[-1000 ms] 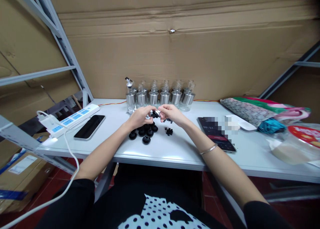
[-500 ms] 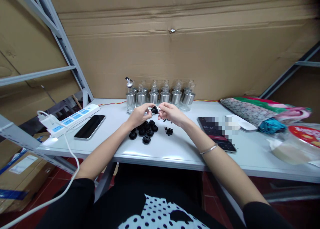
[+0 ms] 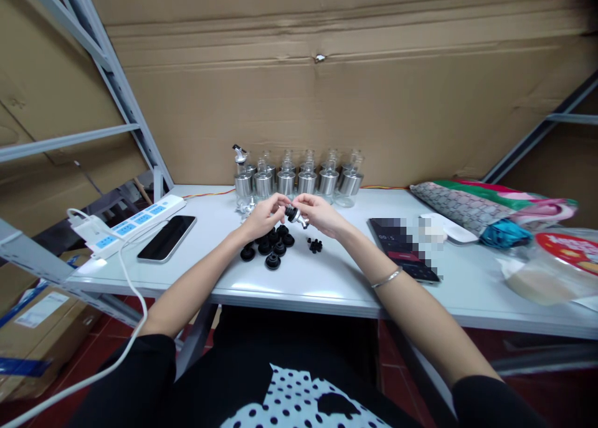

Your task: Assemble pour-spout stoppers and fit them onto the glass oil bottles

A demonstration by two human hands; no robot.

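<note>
Between both hands, just above the table, is a bottle pourer (image 3: 293, 214) with a black ribbed stopper and a silvery spout that points down to the right. My left hand (image 3: 266, 216) pinches its stopper end, fingers closed. My right hand (image 3: 319, 214) has its fingers closed round the upper side near the spout. Below my left hand lie several black ribbed stoppers (image 3: 273, 261) in a loose group. A small cluster of tiny black parts (image 3: 316, 246) lies below my right hand. Some shiny metallic pieces (image 3: 245, 209) are partly hidden behind my left hand.
Several glass bottles with steel sleeves (image 3: 306, 182) line the back; the leftmost carries a pourer (image 3: 240, 155). A phone (image 3: 167, 238) and a power strip (image 3: 140, 222) lie left. Right are another phone (image 3: 402, 247), a patterned bag (image 3: 467, 207) and a red-lidded tub (image 3: 555, 266).
The pourer has turned in my hands, so its silvery spout now shows, pointing down to the right. My right hand has shifted slightly, its fingers now nearer my left hand's.
</note>
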